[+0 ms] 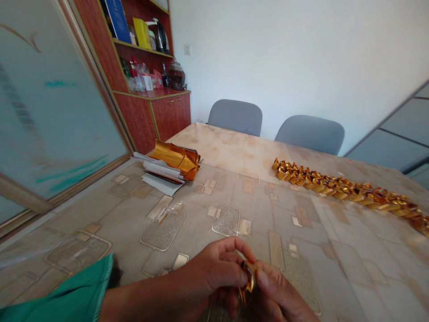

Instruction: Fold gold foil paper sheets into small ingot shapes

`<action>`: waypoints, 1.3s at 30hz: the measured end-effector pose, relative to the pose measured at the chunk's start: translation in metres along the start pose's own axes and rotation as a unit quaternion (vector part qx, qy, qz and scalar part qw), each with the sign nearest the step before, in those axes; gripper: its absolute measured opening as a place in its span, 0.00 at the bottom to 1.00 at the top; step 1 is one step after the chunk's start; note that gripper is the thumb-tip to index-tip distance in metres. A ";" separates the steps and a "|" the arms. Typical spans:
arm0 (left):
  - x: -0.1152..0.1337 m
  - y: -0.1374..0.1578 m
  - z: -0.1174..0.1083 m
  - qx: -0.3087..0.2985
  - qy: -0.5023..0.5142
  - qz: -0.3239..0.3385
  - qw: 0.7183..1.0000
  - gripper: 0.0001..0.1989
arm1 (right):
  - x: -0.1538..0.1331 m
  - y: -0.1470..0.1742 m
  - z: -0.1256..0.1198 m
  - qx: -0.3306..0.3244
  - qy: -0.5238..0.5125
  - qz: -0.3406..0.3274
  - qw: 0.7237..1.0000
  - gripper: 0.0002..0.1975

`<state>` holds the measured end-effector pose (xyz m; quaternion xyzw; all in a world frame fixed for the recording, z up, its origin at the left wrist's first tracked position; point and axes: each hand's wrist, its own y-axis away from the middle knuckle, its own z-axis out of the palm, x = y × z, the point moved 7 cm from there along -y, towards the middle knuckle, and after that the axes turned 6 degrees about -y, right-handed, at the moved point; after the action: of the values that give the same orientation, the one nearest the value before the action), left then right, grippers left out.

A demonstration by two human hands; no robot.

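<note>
Low over the front of the table, a small folded piece of gold foil paper (247, 286) is pinched between both of my hands. My left hand (217, 268) has its thumb and fingers closed on the piece from the left. From the right, my right hand (279, 293) grips its edge between thumb and fingers. The lower part of my right hand runs out of the picture. Farther up the table on the left lies a stack of gold and white paper sheets (174, 161). Rows of folded gold paper pieces (335, 185) lie along the right side.
A patterned cloth covers the table (197, 210). Two grey chairs (234, 117) stand behind its far edge, against the wall. Left of the table are a frosted glass panel (63, 107) and a red-brown cabinet (170, 114) with bottles, boxes and a kettle on its shelves.
</note>
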<state>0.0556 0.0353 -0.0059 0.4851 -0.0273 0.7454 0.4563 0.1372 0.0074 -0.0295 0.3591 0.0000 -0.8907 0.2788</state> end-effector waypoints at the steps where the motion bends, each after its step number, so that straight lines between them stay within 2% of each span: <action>1: 0.000 0.000 0.001 -0.014 0.014 -0.004 1.000 0.12 | -0.001 0.001 -0.001 0.011 -0.005 -0.002 1.000 0.27; 5: 0.000 0.002 0.002 -0.077 0.078 -0.009 0.994 0.15 | -0.006 0.003 -0.003 0.030 -0.029 0.003 0.999 0.25; 8: -0.004 0.000 -0.003 -0.070 0.110 -0.001 0.991 0.16 | -0.012 0.003 -0.009 0.050 0.002 -0.019 0.999 0.25; 10: -0.007 -0.003 -0.006 -0.055 0.115 0.012 0.992 0.18 | -0.016 0.002 -0.018 0.087 0.054 -0.045 0.994 0.24; 14: -0.001 -0.007 -0.004 -0.061 0.085 0.073 0.992 0.19 | -0.026 0.004 -0.029 0.150 0.133 -0.090 0.976 0.20; 17: 0.002 -0.006 -0.001 -0.076 0.082 0.070 0.991 0.18 | -0.029 0.004 -0.027 0.139 0.130 -0.080 0.978 0.19; 22: -0.001 -0.005 -0.004 -0.061 0.087 0.054 0.993 0.20 | -0.024 0.003 -0.024 0.124 0.074 -0.041 0.989 0.20; 30: -0.006 -0.004 -0.002 -0.073 0.096 0.048 0.992 0.17 | -0.010 0.002 -0.013 0.064 -0.017 0.010 0.998 0.18; 32: -0.006 -0.003 -0.002 -0.072 0.100 0.046 0.991 0.17 | -0.008 0.002 -0.009 0.026 -0.016 0.008 0.999 0.20; 35: -0.005 -0.002 -0.001 -0.068 0.107 0.035 0.991 0.18 | -0.007 0.005 -0.006 -0.008 0.001 -0.004 1.000 0.28; 39: 0.000 0.001 0.003 -0.080 0.082 0.034 0.993 0.17 | -0.008 0.007 -0.005 0.017 0.008 -0.019 1.000 0.28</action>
<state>0.0570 0.0328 -0.0038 0.3832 -0.0660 0.7932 0.4686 0.1487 0.0067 -0.0264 0.3705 -0.0058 -0.8929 0.2557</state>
